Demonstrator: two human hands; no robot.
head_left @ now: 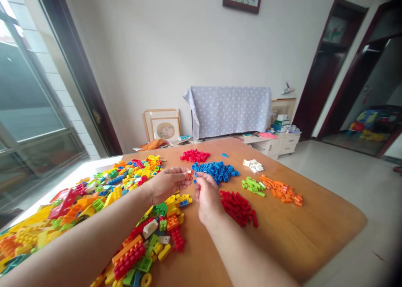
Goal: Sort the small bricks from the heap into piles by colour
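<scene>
My left hand (171,182) is above the middle of the wooden table, its thumb and fingers pinched on a small orange brick (189,175) with something white at its top. Close beside it on the right, my right hand (207,195) has its fingers curled together near a small blue piece (195,181); whether it grips anything is hidden. Just beyond both hands lies a pile of blue bricks (220,171). Dark red bricks (238,208) are heaped to the right of my right hand.
Mixed bricks (116,190) cover the table's left side. Behind are crimson bricks (194,155); to the right lie white (253,166), lime (253,186) and orange bricks (281,189). A cloth-covered object (230,111) stands beyond the table (314,220).
</scene>
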